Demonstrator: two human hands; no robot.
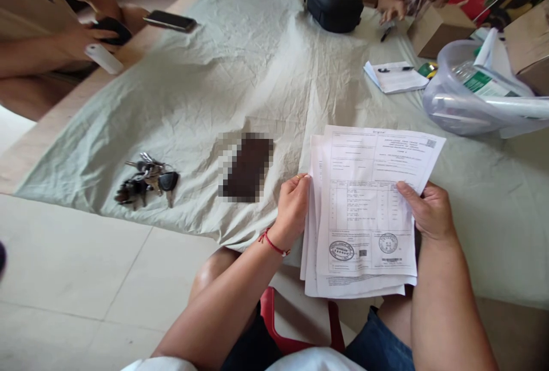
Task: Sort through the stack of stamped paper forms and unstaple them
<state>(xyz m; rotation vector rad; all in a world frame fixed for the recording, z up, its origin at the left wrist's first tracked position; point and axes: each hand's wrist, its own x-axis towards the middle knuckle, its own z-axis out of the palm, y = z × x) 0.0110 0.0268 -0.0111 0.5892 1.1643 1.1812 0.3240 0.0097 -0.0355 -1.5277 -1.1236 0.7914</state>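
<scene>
The cloth-covered surface (pixel 240 68) fills your view. At 5 o'clock you hold a stack of papers (pixel 369 211) over its near edge — left hand (pixel 291 208) pinching the left side, right hand (pixel 429 211) closed on the right (thumb on top). A bunch of keys (pixel 146 182) lies at 8 o'clock.

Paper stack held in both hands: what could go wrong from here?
1. The paper stack is fanned, its lower sheets offset; the left hand and right hand pinch only its side edges, so a sheet might slip out.
2. Its bottom overhangs the cloth edge, so a dropped sheet would likely land on the floor.
</scene>
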